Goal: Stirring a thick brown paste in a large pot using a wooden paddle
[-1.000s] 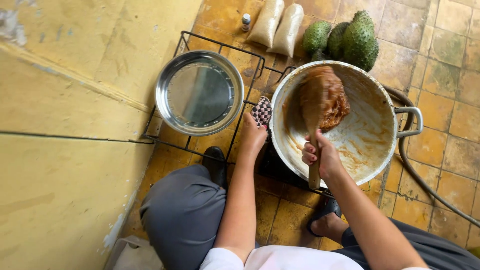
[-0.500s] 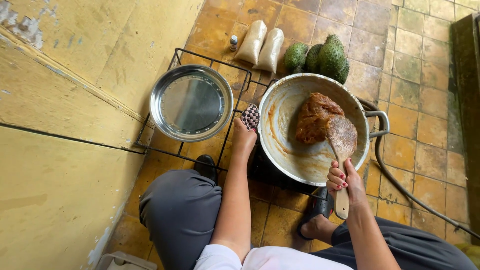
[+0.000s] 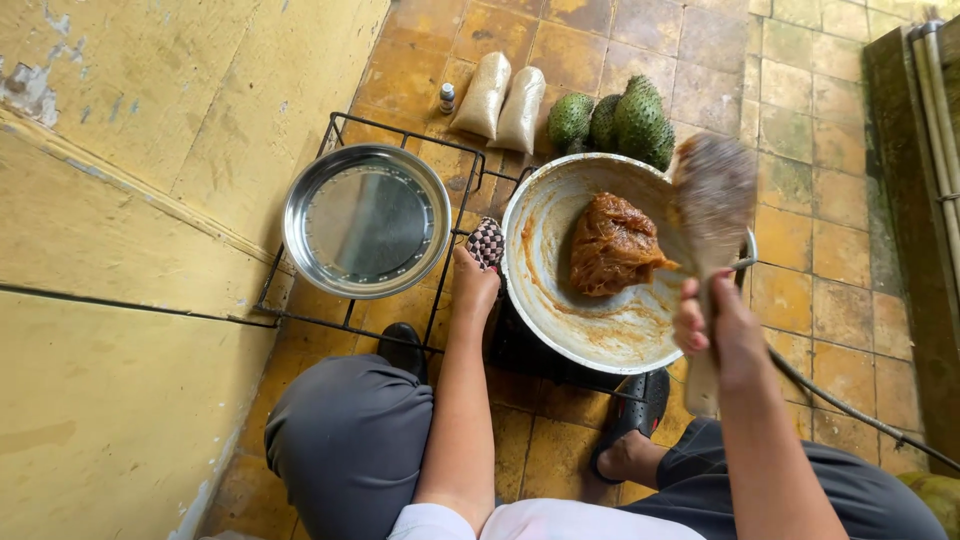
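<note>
1. On the tiled floor (image 3: 820, 200), beside a yellow wall (image 3: 120, 250), a low black wire rack (image 3: 345, 318) carries two vessels side by side: an empty steel pan (image 3: 366, 221) on the wall side and a large pale wok (image 3: 600, 330) on the other.
2. Left hand (image 3: 474, 285): closed on the wok's near rim through a checkered cloth (image 3: 487, 241). Judgement: the cloth shields the hand from heat and the grip keeps the wok from turning on the rack.
3. Right hand (image 3: 715, 330): fist wrapped round the handle of a wooden paddle (image 3: 712, 200), blade raised above the wok's far rim and blurred, smeared with brown residue. The two hands are well apart, each clamped on its own item.
4. Brown sticky mass (image 3: 612, 243): lies in one lump in the wok, toward the far side, not touching the paddle blade. Streaks of the same brown coat the wok wall around it.
5. Beyond the rack: two pale filled bags (image 3: 500, 105) lie together, a small bottle (image 3: 447, 97) just beside them, and three green spiky fruits (image 3: 615, 122) grouped near the wok. Judgement: supplies kept within reach yet off the rack.
6. Person squats, grey-trousered knees either side, dark sandals (image 3: 630, 415) partly under the rack.
7. Dark hose (image 3: 850, 405) runs across the floor from under the wok.
</note>
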